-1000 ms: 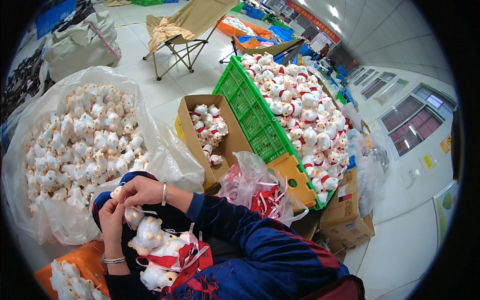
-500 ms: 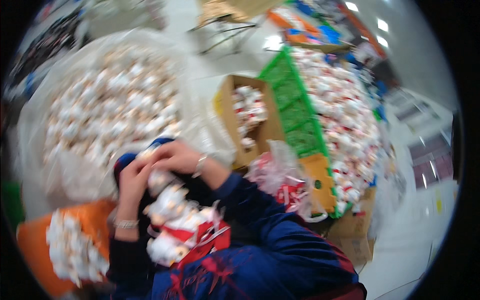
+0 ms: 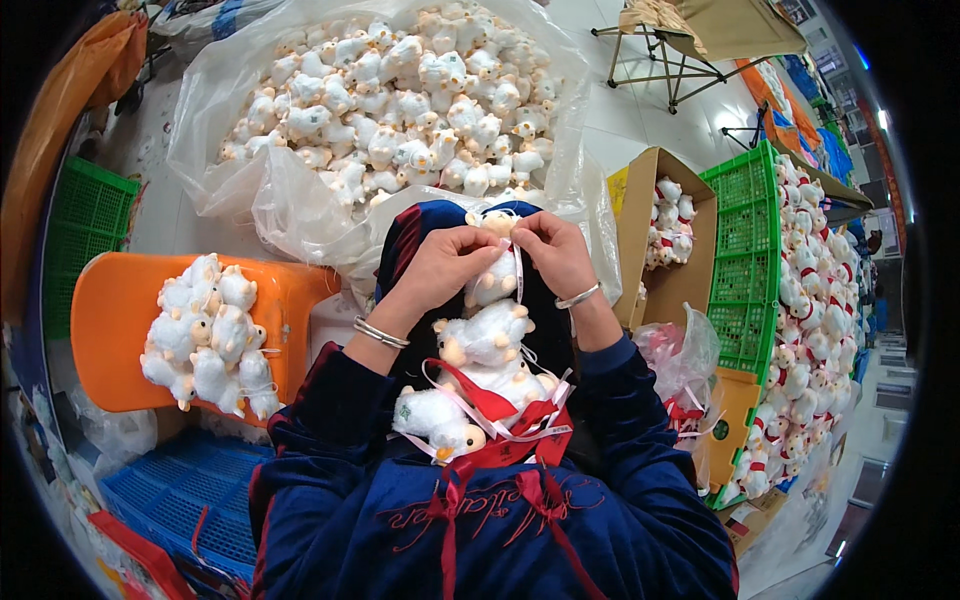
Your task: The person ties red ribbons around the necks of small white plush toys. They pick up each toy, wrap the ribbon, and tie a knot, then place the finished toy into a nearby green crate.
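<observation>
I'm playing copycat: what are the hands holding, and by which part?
The left hand and right hand hold a white plush toy at its neck; whether they pinch the ribbon there is unclear.

Red cursive lettering (image 3: 490,505) runs across the blue top (image 3: 640,520); print on ribbons (image 3: 554,430) is too small to read.

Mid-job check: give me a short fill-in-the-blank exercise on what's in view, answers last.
The left hand and right hand together hold a small fluffy plush toy whose body is ____.
The smooth orange plastic seat, bearing a cluster of plush toys, stands on the person's ____ side.
Plush toys heaped in the slatted green plastic crate are trimmed in ____.
Missing words: white; left; red.
</observation>
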